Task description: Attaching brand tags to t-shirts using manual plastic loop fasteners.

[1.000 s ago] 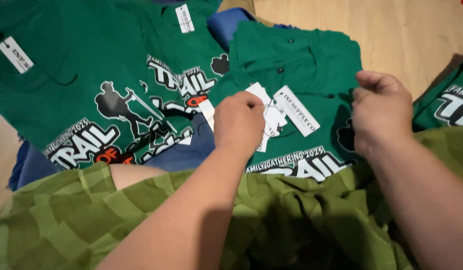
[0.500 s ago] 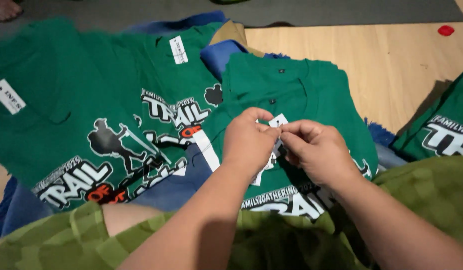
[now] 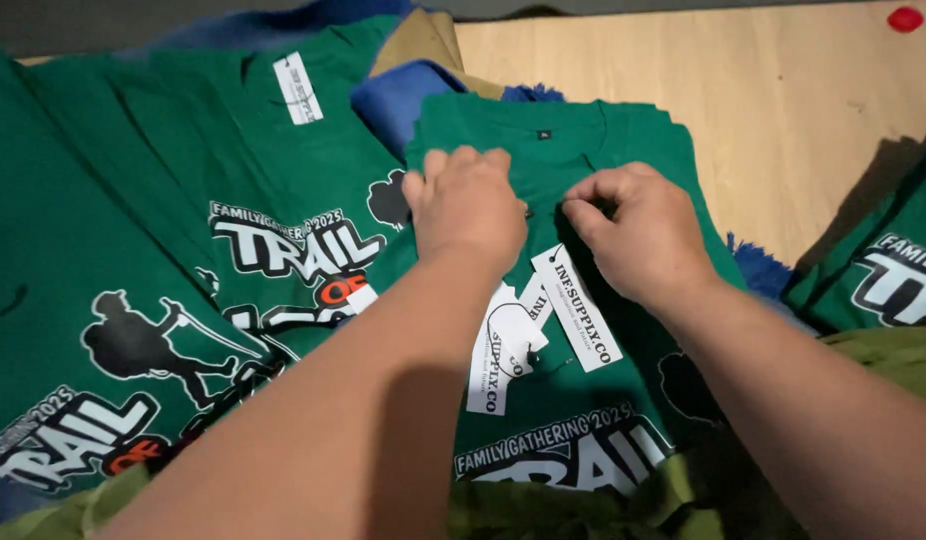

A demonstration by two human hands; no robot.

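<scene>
Pinching at the chest of a folded green T-shirt [image 3: 583, 150], both hands work side by side just below its collar. The left hand [image 3: 468, 205] lies knuckles-up with its fingers curled down onto the cloth, and from above I cannot tell whether the fingertips nip fabric or only press it flat. The right hand [image 3: 643, 230] has thumb and forefinger drawn together in a fine pinch on the fabric, right where the thin black string of the white paper hang tags [image 3: 533, 320] seems to begin. Those tags lie loose on the shirt, just below the wrists and between the two forearms. The shirt itself sits directly under both hands, on top of a blue cloth [image 3: 403, 95] and beside other green printed shirts [image 3: 183, 260] spread out to the left hand's side; bare wooden floor [image 3: 783, 100] lies beyond the right hand. It looks light, soft and limp, so it would likely bunch or slide if tugged from one point; a hold at the shoulders or folded edges would probably keep it tidy. The tags seem stiff but flimsy, and the string easy to snag.
</scene>
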